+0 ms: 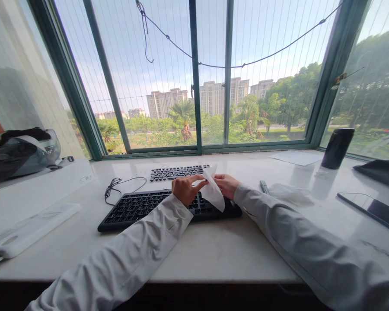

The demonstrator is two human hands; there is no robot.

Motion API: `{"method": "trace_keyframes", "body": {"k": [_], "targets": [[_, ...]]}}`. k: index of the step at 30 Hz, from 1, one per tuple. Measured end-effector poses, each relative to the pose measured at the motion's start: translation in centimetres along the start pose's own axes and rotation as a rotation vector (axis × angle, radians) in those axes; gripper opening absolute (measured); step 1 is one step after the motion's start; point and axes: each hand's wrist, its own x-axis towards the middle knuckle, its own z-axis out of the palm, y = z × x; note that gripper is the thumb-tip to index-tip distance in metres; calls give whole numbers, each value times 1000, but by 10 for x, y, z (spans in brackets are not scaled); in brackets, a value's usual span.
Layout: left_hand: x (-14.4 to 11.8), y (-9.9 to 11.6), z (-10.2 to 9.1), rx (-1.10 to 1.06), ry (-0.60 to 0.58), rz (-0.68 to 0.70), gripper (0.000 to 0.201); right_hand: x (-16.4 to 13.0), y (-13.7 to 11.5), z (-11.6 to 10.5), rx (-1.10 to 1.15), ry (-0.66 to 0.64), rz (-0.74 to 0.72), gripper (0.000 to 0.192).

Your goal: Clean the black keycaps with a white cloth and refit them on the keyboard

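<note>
Both the left hand (185, 190) and right hand (226, 185) pinch a white, crumpled wipe (212, 190) above the black keyboard (139, 207).

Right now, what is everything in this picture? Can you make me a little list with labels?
place: white counter under a big window
left hand: pinching a white wipe
right hand: holding the same wipe's other side
under the hands: black keyboard with a loose cable
behind it: second keyboard
right side: dark cup, sheet of paper, phone, crumpled wipe
left side: white box, bag
</note>
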Motion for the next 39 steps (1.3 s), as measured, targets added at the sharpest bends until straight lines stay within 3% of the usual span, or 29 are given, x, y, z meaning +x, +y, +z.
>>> {"method": "trace_keyframes", "body": {"k": [4, 8, 15, 25, 39], "targets": [[1, 1, -1, -17, -14, -24, 27, 0, -2, -2, -34, 43, -46, 35], [0, 0, 0, -69, -12, -19, 27, 1, -1, -6, -39, 20, -2, 28], [-1, -3, 3, -159, 12, 84, 24, 2, -1, -5, -30, -5, 29, 22], [1, -1, -4, -71, 68, 102, 16, -5, 1, 4, -5, -144, -14, 44], [4, 1, -5, -52, -12, 26, 22, -8, -5, 1, -210, -69, -27, 51]]}}
